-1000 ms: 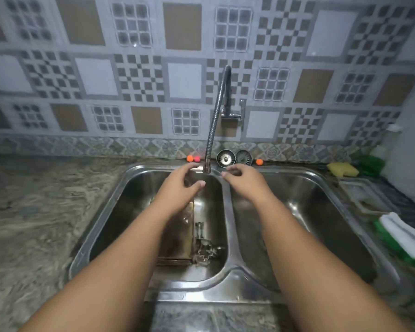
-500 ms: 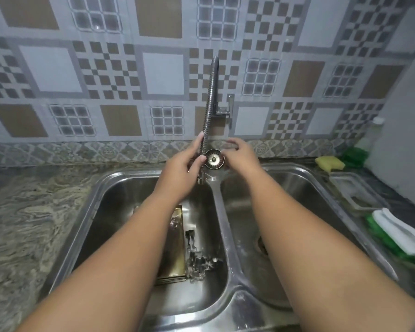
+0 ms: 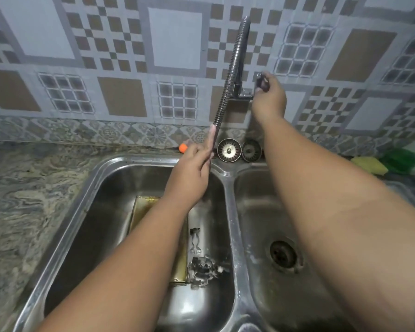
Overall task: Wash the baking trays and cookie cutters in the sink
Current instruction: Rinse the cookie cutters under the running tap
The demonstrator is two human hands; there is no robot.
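Head cam: baking tray (image 3: 143,209) long axis front-to-back, L basin (image 3: 106,224)

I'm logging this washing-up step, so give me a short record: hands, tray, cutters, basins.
left hand: grips the tap hose near its end
right hand: holds the tap handle
baking tray: flat in the left basin, partly under the left arm
cookie cutters: beside the tray, same basin
right basin: drain uncovered
strainers: two, on the back rim
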